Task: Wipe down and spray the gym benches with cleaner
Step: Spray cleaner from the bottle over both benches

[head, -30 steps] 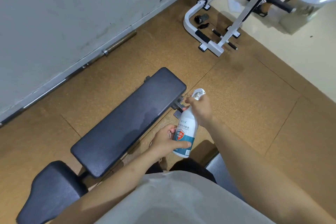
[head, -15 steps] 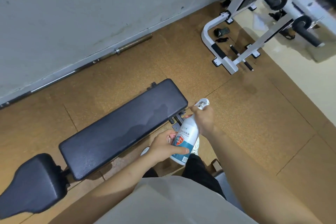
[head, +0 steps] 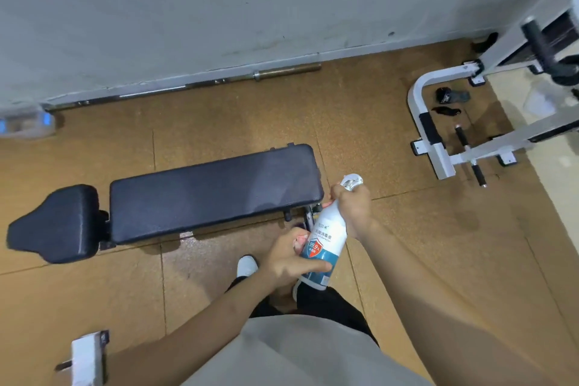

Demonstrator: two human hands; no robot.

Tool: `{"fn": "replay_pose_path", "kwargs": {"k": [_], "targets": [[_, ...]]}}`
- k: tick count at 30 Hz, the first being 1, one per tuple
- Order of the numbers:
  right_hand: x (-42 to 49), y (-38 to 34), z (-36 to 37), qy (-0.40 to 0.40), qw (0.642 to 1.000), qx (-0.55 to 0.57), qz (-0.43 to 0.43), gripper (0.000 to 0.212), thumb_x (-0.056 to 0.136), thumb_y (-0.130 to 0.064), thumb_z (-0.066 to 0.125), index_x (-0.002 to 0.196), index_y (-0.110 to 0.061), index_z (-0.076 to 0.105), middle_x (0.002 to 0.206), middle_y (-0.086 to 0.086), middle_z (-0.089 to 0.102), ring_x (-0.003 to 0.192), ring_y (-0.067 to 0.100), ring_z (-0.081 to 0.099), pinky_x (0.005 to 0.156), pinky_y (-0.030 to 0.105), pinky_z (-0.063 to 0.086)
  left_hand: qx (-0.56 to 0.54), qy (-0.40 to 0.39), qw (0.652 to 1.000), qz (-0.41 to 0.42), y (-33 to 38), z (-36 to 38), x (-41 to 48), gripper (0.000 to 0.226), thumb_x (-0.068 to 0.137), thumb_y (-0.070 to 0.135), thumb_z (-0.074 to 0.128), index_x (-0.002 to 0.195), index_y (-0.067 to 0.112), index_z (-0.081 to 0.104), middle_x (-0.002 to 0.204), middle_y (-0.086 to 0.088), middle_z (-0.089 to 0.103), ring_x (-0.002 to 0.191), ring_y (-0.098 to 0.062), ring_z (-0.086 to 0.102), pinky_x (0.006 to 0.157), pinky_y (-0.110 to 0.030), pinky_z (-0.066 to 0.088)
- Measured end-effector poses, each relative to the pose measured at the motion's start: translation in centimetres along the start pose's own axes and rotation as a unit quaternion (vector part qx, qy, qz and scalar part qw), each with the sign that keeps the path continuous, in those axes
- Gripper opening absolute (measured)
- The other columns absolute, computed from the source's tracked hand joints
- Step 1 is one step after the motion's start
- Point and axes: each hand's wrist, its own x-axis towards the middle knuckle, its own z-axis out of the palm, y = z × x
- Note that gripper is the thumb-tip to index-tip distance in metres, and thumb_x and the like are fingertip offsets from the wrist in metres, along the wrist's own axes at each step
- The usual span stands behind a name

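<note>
A black padded gym bench [head: 213, 194] lies across the brown floor in front of me, its separate seat pad [head: 53, 222] at the left end. I hold a white spray bottle [head: 326, 241] with a blue and red label just off the bench's right end. My left hand [head: 288, 257] wraps the lower body of the bottle. My right hand [head: 354, 207] grips its neck under the white trigger head [head: 352, 181]. The pad's right part shows a dull, damp-looking sheen.
A barbell [head: 282, 71] lies along the grey wall at the back. A white machine frame [head: 438, 141] with black grips stands at the right, small black items on the floor inside it. Another white frame piece [head: 84, 357] shows at bottom left. My shoe [head: 247, 265] is near the bench.
The view has swung left, so the bench now lies level across the frame and the white machine sits farther right. Both hands keep the same hold on the bottle.
</note>
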Motion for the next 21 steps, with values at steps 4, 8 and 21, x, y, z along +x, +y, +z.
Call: {"fn": "replay_pose_path", "kwargs": {"k": [4, 8, 21], "targets": [[-0.1, -0.9, 1.7, -0.075, 0.997, -0.026, -0.02, 0.011, 0.092, -0.001, 0.063, 0.103, 0.0, 0.061, 0.087, 0.02, 0.069, 0.053, 0.028, 0.071, 0.055, 0.037, 0.056, -0.058, 0.049, 0.997, -0.003, -0.7, 0.1, -0.7, 0.065, 0.065, 0.037, 0.097, 0.117, 0.029, 0.059, 0.112, 0.01, 0.073, 0.101, -0.011, 0.073, 0.09, -0.039, 0.064], [-1.2, -1.9, 5.0, -0.124, 0.988, -0.077, -0.043, 0.013, 0.087, 0.002, 0.062, 0.091, -0.01, 0.059, 0.078, 0.013, 0.065, 0.057, 0.035, 0.07, 0.063, 0.049, 0.057, -0.1, 0.098, 0.99, 0.004, -2.0, -1.2, -2.4, 0.071, 0.055, 0.05, 0.096, 0.113, 0.03, 0.061, 0.11, 0.009, 0.075, 0.1, -0.013, 0.075, 0.088, -0.043, 0.065], [-8.9, -1.6, 18.9, -0.325, 0.882, -0.307, -0.148, 0.005, 0.09, -0.003, 0.058, 0.09, -0.007, 0.057, 0.075, 0.012, 0.065, 0.052, 0.028, 0.067, 0.066, 0.041, 0.054, -0.286, 0.259, 0.922, -0.009, -8.1, -3.3, -7.2, 0.062, 0.072, 0.027, 0.095, 0.121, 0.028, 0.058, 0.116, 0.013, 0.071, 0.101, -0.007, 0.072, 0.081, -0.022, 0.062]]}}
